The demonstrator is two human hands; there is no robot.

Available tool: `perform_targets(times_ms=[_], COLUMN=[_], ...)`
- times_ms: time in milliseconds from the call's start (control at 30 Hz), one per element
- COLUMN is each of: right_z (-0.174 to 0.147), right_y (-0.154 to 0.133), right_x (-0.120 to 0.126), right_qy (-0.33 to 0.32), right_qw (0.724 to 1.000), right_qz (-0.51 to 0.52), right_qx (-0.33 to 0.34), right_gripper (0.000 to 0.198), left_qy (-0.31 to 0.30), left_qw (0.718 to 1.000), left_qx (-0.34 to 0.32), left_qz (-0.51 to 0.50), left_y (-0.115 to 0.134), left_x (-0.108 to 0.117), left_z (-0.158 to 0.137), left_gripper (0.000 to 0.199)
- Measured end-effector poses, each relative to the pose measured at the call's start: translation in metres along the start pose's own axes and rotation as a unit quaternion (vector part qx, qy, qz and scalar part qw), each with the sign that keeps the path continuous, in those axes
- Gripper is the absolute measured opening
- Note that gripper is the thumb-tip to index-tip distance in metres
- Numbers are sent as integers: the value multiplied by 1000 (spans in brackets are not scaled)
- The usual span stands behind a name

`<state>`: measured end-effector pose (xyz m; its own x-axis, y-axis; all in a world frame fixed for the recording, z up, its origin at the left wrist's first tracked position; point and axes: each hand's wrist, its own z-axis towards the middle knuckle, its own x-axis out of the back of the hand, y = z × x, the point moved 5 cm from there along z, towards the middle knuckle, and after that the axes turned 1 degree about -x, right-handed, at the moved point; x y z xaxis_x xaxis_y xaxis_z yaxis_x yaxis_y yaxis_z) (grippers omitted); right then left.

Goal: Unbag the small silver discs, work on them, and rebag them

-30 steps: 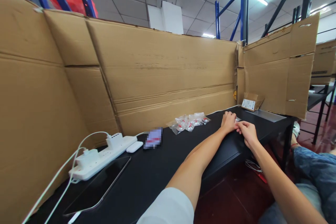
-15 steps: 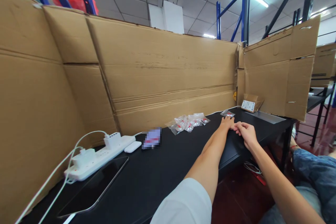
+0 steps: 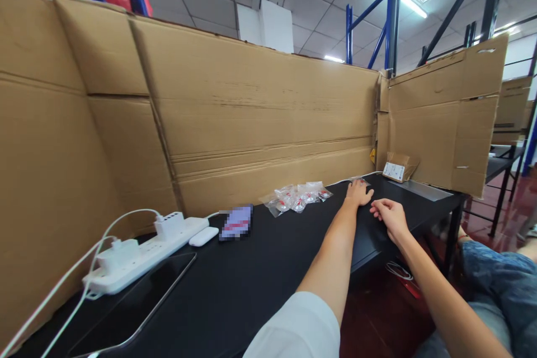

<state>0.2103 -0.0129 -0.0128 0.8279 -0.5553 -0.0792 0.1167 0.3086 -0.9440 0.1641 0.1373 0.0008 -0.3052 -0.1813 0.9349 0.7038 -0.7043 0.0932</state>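
Note:
My left hand (image 3: pixel 358 193) reaches out over the far part of the black table (image 3: pixel 268 268), fingers stretched forward and thumb apart. Its fingertips lie at a small clear plastic bag (image 3: pixel 364 182) with a bit of red in it, and they partly cover it. Nearer the front edge, my right hand (image 3: pixel 390 217) hovers with its fingers curled together; whether anything sits between them is hidden. A pile of clear plastic bags (image 3: pixel 297 198) with red pieces inside lies to the left of my left hand, by the cardboard wall.
A white power strip (image 3: pixel 146 254) with plugs and cables, a tablet (image 3: pixel 138 305), a white case (image 3: pixel 203 236) and a blurred phone-like item (image 3: pixel 237 222) sit left. Cardboard walls (image 3: pixel 268 106) enclose the table. A brown package (image 3: pixel 398 168) stands far right. Another person's legs (image 3: pixel 490 279) show at right.
My left hand has moved forward and away from my right hand, onto the small plastic bag. The two hands were touching before and are now apart.

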Motion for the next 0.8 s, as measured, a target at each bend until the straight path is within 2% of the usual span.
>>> perform_targets(times_ms=[67, 200, 333, 367, 433, 533, 600, 700, 800], right_z=[0, 0, -1, -1, -1, 0, 0, -1, -1], right_y=[0, 0, -1, -2, -1, -1, -1, -2, -3], right_x=[0, 1, 0, 0, 0, 1, 2, 2, 1], right_qy=[1, -3, -9, -10, -10, -14, -20, -22, -26], right_qw=[1000, 1000, 1000, 1000, 1000, 1000, 1000, 1000, 1000], right_qz=[-4, -14, -16, -15, -9, 0, 1, -1, 3], right_qx=[5, 13, 15, 12, 3, -11, -14, -9, -8], right_gripper=[22, 23, 23, 23, 21, 20, 20, 21, 21], left_qy=[43, 72, 120, 114, 51, -3, 33, 99, 58], left_qw=[999, 996, 983, 983, 992, 999, 996, 989, 989], left_qx=[4, 41, 102, 103, 95, 29, -8, 24, 37], left_qz=[19, 39, 99, 98, 63, -29, -79, -109, -131], left_y=[-1, -16, -37, -41, -46, -43, -39, -40, -38], left_x=[9, 25, 46, 49, 49, 51, 58, 68, 67], left_z=[-9, -35, -71, -81, -98, -119, -129, -136, -138], left_gripper=[53, 44, 44, 45, 45, 42, 37, 36, 37])
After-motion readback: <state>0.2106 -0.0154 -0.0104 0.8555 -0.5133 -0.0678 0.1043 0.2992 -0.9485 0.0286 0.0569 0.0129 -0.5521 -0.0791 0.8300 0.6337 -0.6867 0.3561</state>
